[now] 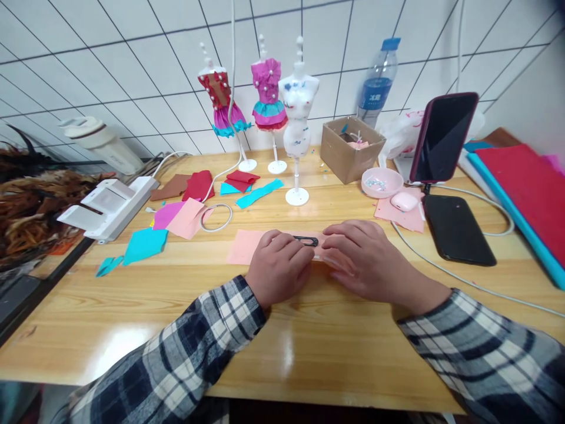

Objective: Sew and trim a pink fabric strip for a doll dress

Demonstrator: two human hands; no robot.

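Note:
A strip of pink crepe paper or cloth (242, 246) lies flat on the wooden table, running under both hands. My left hand (281, 268) is closed over its middle, with curled fingers pressed down and the thumb tucked at the near edge. Between the hands a small black looped tool (308, 241) rests on the strip; its left part is hidden by my left fingers, so its kind is unclear. My right hand (371, 259) grips the strip's right part, fingers bent above and thumb below, lifting the near edge slightly.
Three mini dress forms stand behind, including a bare white one (298, 112). A cardboard box (348, 156), a pink dish (380, 184), an earbud case (404, 201) and phones (459, 229) sit rightward. Coloured scraps (145, 246) and a power strip (119, 209) lie left. White cables cross the table.

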